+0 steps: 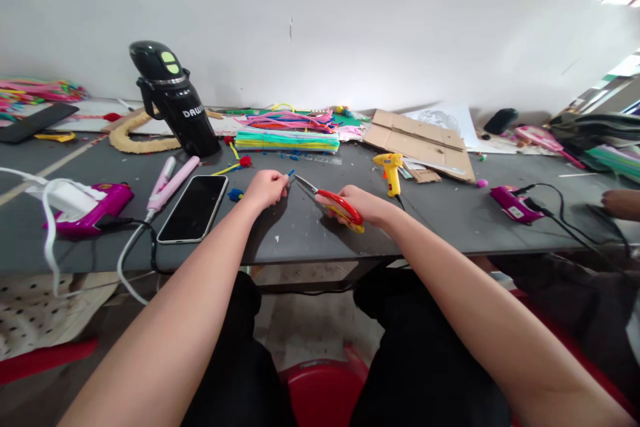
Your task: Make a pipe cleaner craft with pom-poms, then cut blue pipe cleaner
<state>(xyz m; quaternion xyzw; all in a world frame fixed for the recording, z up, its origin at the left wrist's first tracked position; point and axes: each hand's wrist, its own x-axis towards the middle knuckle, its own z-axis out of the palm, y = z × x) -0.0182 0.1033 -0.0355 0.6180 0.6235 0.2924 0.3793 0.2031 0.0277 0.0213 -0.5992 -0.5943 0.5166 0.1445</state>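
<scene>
Between the fingertips of my left hand (269,189) is a short piece of blue pipe cleaner (291,173), its end poking out to the right. My right hand (353,201) is closed round the red and yellow handles of a pair of scissors (341,203). The scissor tips point left and lie close to the blue end; whether they touch it I cannot tell. A small blue fuzzy piece (235,195) lies left of my left hand. Behind it is a red pompom flower (245,161) on a yellow-green stem.
A phone (194,209), a pink hair straightener (170,185) and a purple power strip (95,210) lie on the left. A black tumbler (183,107) stands behind them. Bundled pipe cleaners (287,141), a yellow glue gun (391,173) and cardboard (420,140) lie beyond my hands. Another person's hand (621,204) is far right.
</scene>
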